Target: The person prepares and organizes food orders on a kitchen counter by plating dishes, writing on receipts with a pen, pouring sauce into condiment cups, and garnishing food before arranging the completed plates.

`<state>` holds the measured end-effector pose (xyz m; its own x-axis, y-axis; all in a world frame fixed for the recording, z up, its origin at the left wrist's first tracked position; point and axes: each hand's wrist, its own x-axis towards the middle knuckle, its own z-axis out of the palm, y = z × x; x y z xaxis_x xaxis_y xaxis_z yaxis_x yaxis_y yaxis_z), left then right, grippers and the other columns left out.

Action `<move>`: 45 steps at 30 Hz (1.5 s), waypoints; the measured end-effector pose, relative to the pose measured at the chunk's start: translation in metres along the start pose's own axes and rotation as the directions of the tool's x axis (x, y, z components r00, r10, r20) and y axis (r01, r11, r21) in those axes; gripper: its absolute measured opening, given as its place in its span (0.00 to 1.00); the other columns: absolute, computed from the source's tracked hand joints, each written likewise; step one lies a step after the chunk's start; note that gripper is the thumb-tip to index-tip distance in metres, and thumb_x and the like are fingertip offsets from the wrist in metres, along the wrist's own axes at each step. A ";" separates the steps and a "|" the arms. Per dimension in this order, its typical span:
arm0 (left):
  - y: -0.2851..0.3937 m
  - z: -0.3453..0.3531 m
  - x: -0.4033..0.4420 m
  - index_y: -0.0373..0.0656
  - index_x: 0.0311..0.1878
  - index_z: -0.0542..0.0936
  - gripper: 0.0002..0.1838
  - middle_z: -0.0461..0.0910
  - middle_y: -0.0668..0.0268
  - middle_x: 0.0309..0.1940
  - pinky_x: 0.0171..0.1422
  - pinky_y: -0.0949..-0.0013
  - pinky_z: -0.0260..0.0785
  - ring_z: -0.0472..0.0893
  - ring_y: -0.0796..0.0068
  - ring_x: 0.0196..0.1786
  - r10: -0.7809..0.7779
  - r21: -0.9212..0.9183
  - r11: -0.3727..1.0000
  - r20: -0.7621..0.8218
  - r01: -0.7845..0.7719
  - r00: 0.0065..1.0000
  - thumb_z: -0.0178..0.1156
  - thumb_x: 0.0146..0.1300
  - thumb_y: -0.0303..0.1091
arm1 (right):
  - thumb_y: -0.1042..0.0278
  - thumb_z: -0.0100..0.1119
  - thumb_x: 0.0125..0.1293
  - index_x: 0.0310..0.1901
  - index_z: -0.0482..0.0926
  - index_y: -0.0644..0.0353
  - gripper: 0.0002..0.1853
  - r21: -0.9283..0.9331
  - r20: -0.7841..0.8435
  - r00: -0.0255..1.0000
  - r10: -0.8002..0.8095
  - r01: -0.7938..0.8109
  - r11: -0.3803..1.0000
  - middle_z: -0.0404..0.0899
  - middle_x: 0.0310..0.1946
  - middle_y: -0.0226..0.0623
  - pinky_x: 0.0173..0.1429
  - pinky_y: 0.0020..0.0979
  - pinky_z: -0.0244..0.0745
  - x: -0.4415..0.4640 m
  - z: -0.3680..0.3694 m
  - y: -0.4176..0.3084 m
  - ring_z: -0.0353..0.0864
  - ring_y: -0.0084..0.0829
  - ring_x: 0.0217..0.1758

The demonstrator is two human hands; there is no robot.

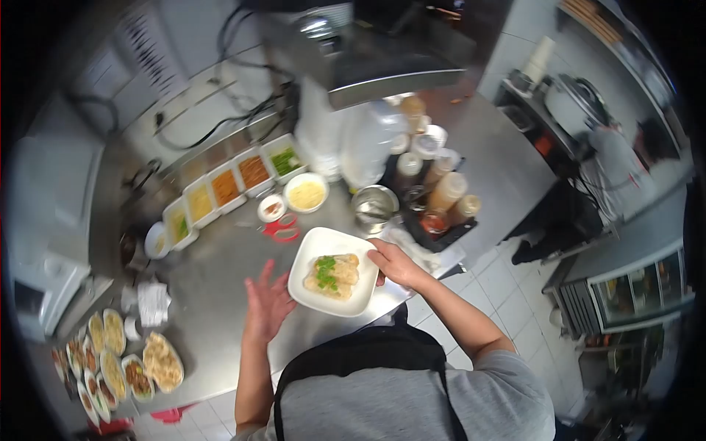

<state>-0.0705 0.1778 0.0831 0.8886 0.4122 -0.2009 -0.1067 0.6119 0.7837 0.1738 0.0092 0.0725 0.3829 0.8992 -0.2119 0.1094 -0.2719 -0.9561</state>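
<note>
A white square plate (pixel 301 283) is held up over the front edge of the steel counter. On it lie pale pieces of food (pixel 348 273) that look like rolls, topped with green herb leaves (pixel 325 272). My right hand (pixel 393 262) grips the plate's right rim, thumb on top and the other fingers mostly underneath. To the left of the plate, my left hand (pixel 268 301) is open with its fingers spread, close to the rim and holding nothing. Red-handled scissors (pixel 282 229) rest on the counter just beyond the plate, beside a small white cup (pixel 272 208).
White containers of chopped ingredients (pixel 225 187) line the back wall, with a bowl of yellowish food (pixel 306 193) nearby. Sauce bottles (pixel 447 192) and a metal pot (pixel 374 208) stand to the right. Several filled dishes (pixel 162 362) crowd the left end. Another person (pixel 614 173) is at far right.
</note>
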 end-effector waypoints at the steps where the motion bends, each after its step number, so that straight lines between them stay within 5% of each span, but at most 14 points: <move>1: 0.006 0.010 0.004 0.51 0.72 0.42 0.44 0.55 0.53 0.68 0.68 0.54 0.53 0.60 0.58 0.68 0.041 -0.013 0.999 0.061 -0.040 0.997 0.29 0.62 0.71 | 0.69 0.39 0.68 0.49 0.67 0.70 0.14 0.074 0.012 0.999 -0.031 0.030 0.997 0.76 0.22 0.38 0.22 0.26 0.73 -0.011 -0.017 -0.014 0.75 0.25 0.16; 5: 0.001 0.042 0.033 0.54 0.72 0.47 0.41 0.57 0.57 0.68 0.67 0.54 0.53 0.60 0.60 0.68 0.086 0.072 0.993 0.055 -0.090 0.995 0.27 0.62 0.71 | 0.68 0.41 0.68 0.48 0.70 0.69 0.14 0.098 -0.076 0.997 -0.006 0.014 0.995 0.75 0.25 0.34 0.22 0.24 0.72 -0.051 -0.106 -0.050 0.74 0.23 0.18; 8: -0.031 0.063 0.059 0.54 0.67 0.60 0.33 0.62 0.60 0.65 0.67 0.53 0.50 0.61 0.61 0.67 0.081 0.278 0.958 -0.026 -0.071 0.996 0.39 0.66 0.64 | 0.63 0.45 0.66 0.50 0.71 0.69 0.18 0.089 -0.219 0.974 0.051 -0.032 0.996 0.76 0.25 0.34 0.22 0.22 0.71 -0.077 -0.187 -0.051 0.75 0.23 0.19; 10: -0.067 0.074 0.082 0.52 0.54 0.75 0.23 0.66 0.61 0.60 0.68 0.45 0.45 0.61 0.60 0.66 0.173 0.798 0.585 0.053 -0.146 0.984 0.59 0.59 0.51 | 0.63 0.46 0.66 0.50 0.71 0.69 0.18 0.043 -0.263 0.964 0.039 -0.029 0.999 0.76 0.25 0.35 0.22 0.22 0.70 -0.093 -0.242 -0.052 0.75 0.23 0.19; 11: -0.082 0.093 0.091 0.52 0.54 0.75 0.23 0.66 0.61 0.60 0.68 0.45 0.45 0.61 0.60 0.66 0.183 0.795 0.588 0.050 -0.150 0.982 0.59 0.59 0.51 | 0.64 0.45 0.65 0.49 0.71 0.70 0.18 0.008 -0.327 0.944 0.049 -0.049 0.999 0.76 0.25 0.35 0.22 0.22 0.70 -0.099 -0.270 -0.048 0.74 0.23 0.18; 13: -0.119 0.132 0.105 0.51 0.39 0.82 0.17 0.67 0.61 0.57 0.68 0.37 0.38 0.60 0.58 0.66 0.257 0.999 0.028 0.030 -0.039 0.966 0.71 0.43 0.38 | 0.68 0.41 0.64 0.45 0.70 0.73 0.16 -0.048 -0.453 0.890 0.047 -0.077 0.996 0.75 0.22 0.37 0.21 0.24 0.70 -0.103 -0.319 -0.034 0.72 0.23 0.15; 16: -0.161 0.150 0.125 0.52 0.31 0.83 0.15 0.67 0.63 0.56 0.66 0.33 0.34 0.58 0.56 0.67 0.301 0.999 -0.044 0.015 -0.002 0.953 0.73 0.35 0.37 | 0.70 0.40 0.64 0.43 0.70 0.72 0.14 -0.050 -0.514 0.854 0.082 -0.125 0.991 0.74 0.20 0.37 0.19 0.24 0.71 -0.098 -0.392 0.012 0.72 0.24 0.14; 27: -0.206 0.129 0.132 0.51 0.20 0.81 0.09 0.69 0.64 0.54 0.68 0.42 0.36 0.62 0.57 0.64 0.434 0.961 -0.043 -0.227 0.272 0.872 0.63 0.31 0.24 | 0.76 0.35 0.64 0.43 0.58 0.69 0.08 0.220 -0.836 0.494 0.238 -0.094 0.971 0.74 0.24 0.46 0.18 0.32 0.77 0.045 -0.546 0.213 0.78 0.32 0.16; 31: -0.213 0.134 0.129 0.55 0.30 0.80 0.18 0.69 0.67 0.52 0.68 0.51 0.43 0.64 0.58 0.61 0.559 0.919 -0.005 -0.324 0.394 0.763 0.66 0.27 0.28 | 0.79 0.36 0.63 0.46 0.59 0.74 0.11 0.303 -0.874 0.404 0.268 0.024 0.953 0.76 0.26 0.50 0.16 0.31 0.77 0.106 -0.552 0.220 0.79 0.34 0.16; 35: -0.211 0.147 0.119 0.53 0.34 0.78 0.21 0.68 0.66 0.51 0.68 0.52 0.44 0.65 0.59 0.61 0.495 0.906 0.039 -0.383 0.421 0.780 0.63 0.28 0.26 | 0.76 0.36 0.66 0.48 0.58 0.72 0.11 0.403 -0.815 0.484 0.319 0.077 0.912 0.76 0.28 0.50 0.18 0.30 0.77 0.153 -0.553 0.224 0.80 0.34 0.19; 36: -0.205 0.153 0.116 0.50 0.42 0.76 0.22 0.66 0.59 0.54 0.67 0.43 0.37 0.63 0.56 0.62 0.404 0.901 0.019 -0.403 0.433 0.821 0.61 0.35 0.30 | 0.72 0.37 0.67 0.49 0.57 0.70 0.12 0.453 -0.792 0.524 0.312 0.162 0.877 0.75 0.30 0.49 0.21 0.31 0.78 0.162 -0.553 0.226 0.81 0.35 0.22; 41: -0.195 0.182 0.119 0.48 0.42 0.76 0.21 0.65 0.58 0.55 0.68 0.44 0.37 0.61 0.56 0.63 0.418 0.870 0.049 -0.464 0.491 0.781 0.59 0.39 0.26 | 0.52 0.43 0.70 0.50 0.63 0.61 0.20 0.695 -0.604 0.739 0.299 0.304 0.651 0.76 0.35 0.40 0.31 0.29 0.76 0.197 -0.510 0.231 0.80 0.31 0.33; 43: -0.195 0.184 0.120 0.48 0.42 0.77 0.20 0.65 0.58 0.55 0.68 0.44 0.37 0.62 0.57 0.63 0.433 0.873 0.072 -0.463 0.482 0.773 0.59 0.40 0.26 | 0.46 0.52 0.65 0.52 0.69 0.61 0.25 0.415 -0.565 0.793 0.230 0.032 0.909 0.78 0.36 0.38 0.35 0.33 0.75 0.209 -0.475 0.200 0.78 0.31 0.35; 45: -0.195 0.187 0.121 0.50 0.43 0.76 0.20 0.66 0.59 0.55 0.68 0.42 0.38 0.63 0.56 0.63 0.452 0.883 0.063 -0.441 0.465 0.776 0.58 0.42 0.25 | 0.51 0.58 0.61 0.41 0.77 0.63 0.20 -0.242 -0.587 0.751 -0.304 0.196 0.950 0.80 0.30 0.39 0.32 0.35 0.73 0.235 -0.448 0.193 0.78 0.31 0.30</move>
<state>0.1416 -0.0176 0.0163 0.4445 0.8937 -0.0604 0.8003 -0.3659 0.4750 0.6955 0.0146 -0.0710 0.7922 0.5565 0.2504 0.4008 -0.1650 -0.9012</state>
